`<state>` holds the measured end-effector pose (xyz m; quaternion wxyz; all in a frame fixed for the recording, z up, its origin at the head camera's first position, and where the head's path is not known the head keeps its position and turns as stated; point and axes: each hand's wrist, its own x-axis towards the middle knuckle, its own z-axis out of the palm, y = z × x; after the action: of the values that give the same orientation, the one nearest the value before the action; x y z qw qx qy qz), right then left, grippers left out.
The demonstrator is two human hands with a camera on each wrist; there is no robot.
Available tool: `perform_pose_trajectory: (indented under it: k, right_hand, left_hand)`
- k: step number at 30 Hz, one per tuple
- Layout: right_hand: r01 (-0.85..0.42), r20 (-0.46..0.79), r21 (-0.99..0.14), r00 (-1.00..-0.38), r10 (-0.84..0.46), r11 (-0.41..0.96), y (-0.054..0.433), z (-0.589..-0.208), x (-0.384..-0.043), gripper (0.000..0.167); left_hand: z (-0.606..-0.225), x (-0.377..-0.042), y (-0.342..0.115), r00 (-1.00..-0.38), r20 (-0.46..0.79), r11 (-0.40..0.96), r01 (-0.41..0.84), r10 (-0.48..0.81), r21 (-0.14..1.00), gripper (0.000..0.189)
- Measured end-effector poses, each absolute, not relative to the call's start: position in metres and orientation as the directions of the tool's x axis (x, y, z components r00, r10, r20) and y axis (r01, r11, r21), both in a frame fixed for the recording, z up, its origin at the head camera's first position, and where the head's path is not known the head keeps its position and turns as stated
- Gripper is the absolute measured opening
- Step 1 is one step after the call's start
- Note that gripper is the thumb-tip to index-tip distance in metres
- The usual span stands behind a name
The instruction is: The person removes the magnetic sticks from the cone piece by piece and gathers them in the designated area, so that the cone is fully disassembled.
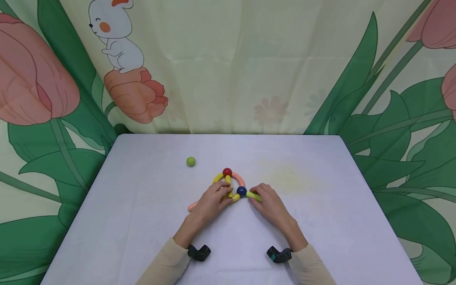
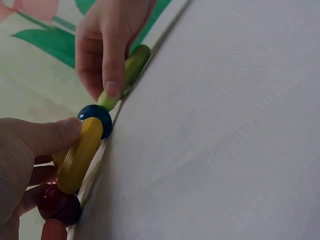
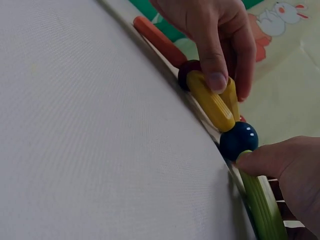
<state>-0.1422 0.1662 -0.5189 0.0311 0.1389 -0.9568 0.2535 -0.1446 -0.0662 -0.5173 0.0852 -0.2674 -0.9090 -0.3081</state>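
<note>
Head view: the blue ball (image 1: 241, 191) sits on the worktop (image 1: 320, 221) between left hand (image 1: 211, 198) and right hand (image 1: 268, 204). Left wrist view: the right hand pinches a green rod (image 2: 134, 69) against it, seemingly for alignment. Right wrist view: the left hand pinches a yellow rod (image 3: 212, 107), probably bracing the joint.

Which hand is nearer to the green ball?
Left. The left hand is on the near side of the green ball, slightly right; the right hand is farther right.

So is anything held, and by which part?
The left hand grips a yellow ribbed rod along its side, contact partly hidden; the right hand pinches a green ribbed rod by its end at the shiny blue ball.
</note>
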Motion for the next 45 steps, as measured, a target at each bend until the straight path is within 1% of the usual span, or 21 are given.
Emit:
perform_pose_trajectory:
  k: [5, 15, 20, 26, 32, 45]
  right_hand:
    - [-0.291, 0.124, -0.482, -0.956, -0.265, 0.826, 0.162, -0.519, -0.145, 0.023]
    - [-0.307, 0.142, -0.475, -0.952, -0.272, 0.825, 0.158, -0.521, -0.151, 0.019]
    - [-0.303, 0.140, -0.495, -0.953, -0.269, 0.815, 0.157, -0.521, -0.151, 0.017]
    - [-0.292, 0.128, -0.502, -0.956, -0.264, 0.814, 0.156, -0.521, -0.152, 0.016]
    - [-0.278, 0.114, -0.506, -0.960, -0.256, 0.817, 0.157, -0.523, -0.154, 0.016]
    - [-0.312, 0.157, -0.512, -0.950, -0.270, 0.800, 0.159, -0.526, -0.154, 0.015]
  left_hand:
    - [-0.519, -0.140, -0.069, -0.856, 0.315, 0.684, 0.518, 0.411, 0.514, 0.039]
    - [-0.524, -0.133, -0.083, -0.899, 0.284, 0.742, 0.436, 0.334, 0.510, 0.043]
    - [-0.530, -0.132, -0.087, -0.915, 0.268, 0.764, 0.400, 0.301, 0.506, 0.047]
    - [-0.533, -0.133, -0.090, -0.941, 0.248, 0.775, 0.332, 0.231, 0.538, 0.050]
    - [-0.535, -0.134, -0.091, -0.941, 0.259, 0.767, 0.330, 0.219, 0.550, 0.047]
    - [-0.535, -0.134, -0.092, -0.945, 0.252, 0.758, 0.320, 0.210, 0.568, 0.047]
